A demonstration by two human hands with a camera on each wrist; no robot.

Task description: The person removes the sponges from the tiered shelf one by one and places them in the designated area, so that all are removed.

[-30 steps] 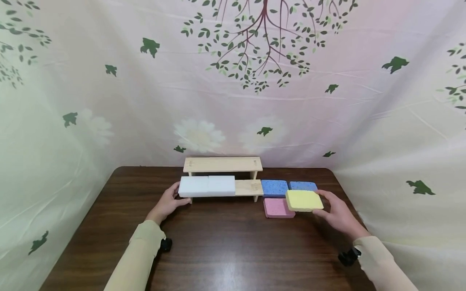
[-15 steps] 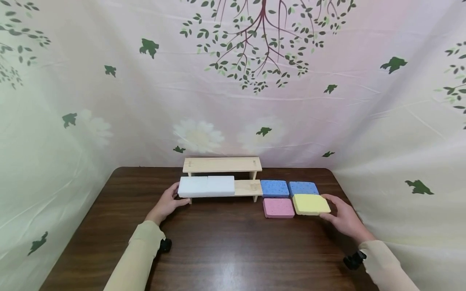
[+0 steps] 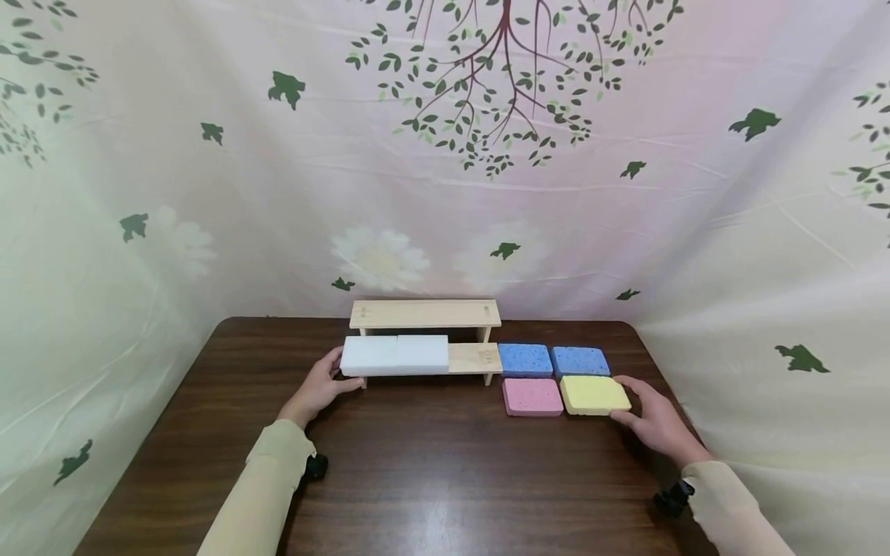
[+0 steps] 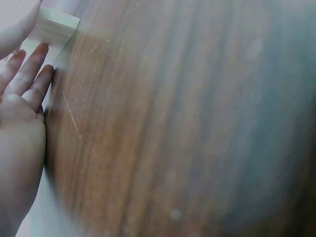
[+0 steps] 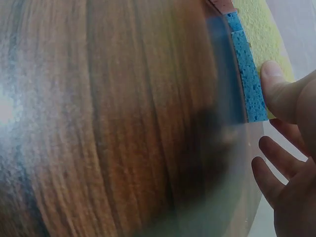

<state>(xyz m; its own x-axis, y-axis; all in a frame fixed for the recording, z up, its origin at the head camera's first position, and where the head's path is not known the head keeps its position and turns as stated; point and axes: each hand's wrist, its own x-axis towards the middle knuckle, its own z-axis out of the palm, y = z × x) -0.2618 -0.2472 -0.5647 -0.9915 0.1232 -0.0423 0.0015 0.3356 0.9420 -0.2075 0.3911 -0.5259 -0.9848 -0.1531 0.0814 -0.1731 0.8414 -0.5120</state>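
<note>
My left hand [image 3: 318, 390] rests at the left end of a two-step wooden stand [image 3: 474, 358], its thumb by the front leg, fingers round the end. Two white sponge blocks [image 3: 395, 356] lie side by side on the lower step. In the left wrist view, the fingertips are near the wood. My right hand [image 3: 657, 417] pinches the right end of a yellow sponge [image 3: 596, 394], thumb in front. Blue sponge sides show beneath it in the right wrist view; whether it touches the table, I cannot tell. Left of it lies a pink sponge [image 3: 531, 397].
Behind the pink and yellow sponges lie a blue sponge [image 3: 524, 360] by the stand's right end and another blue sponge [image 3: 580, 361]. The stand's upper step [image 3: 426, 313] is at the back of the brown table [image 3: 445, 463]. A printed cloth [image 3: 445, 208] surrounds the table.
My right hand has brought the yellow sponge right and down, from overlapping the pink and right blue sponges to beside the pink one. The left hand stays put.
</note>
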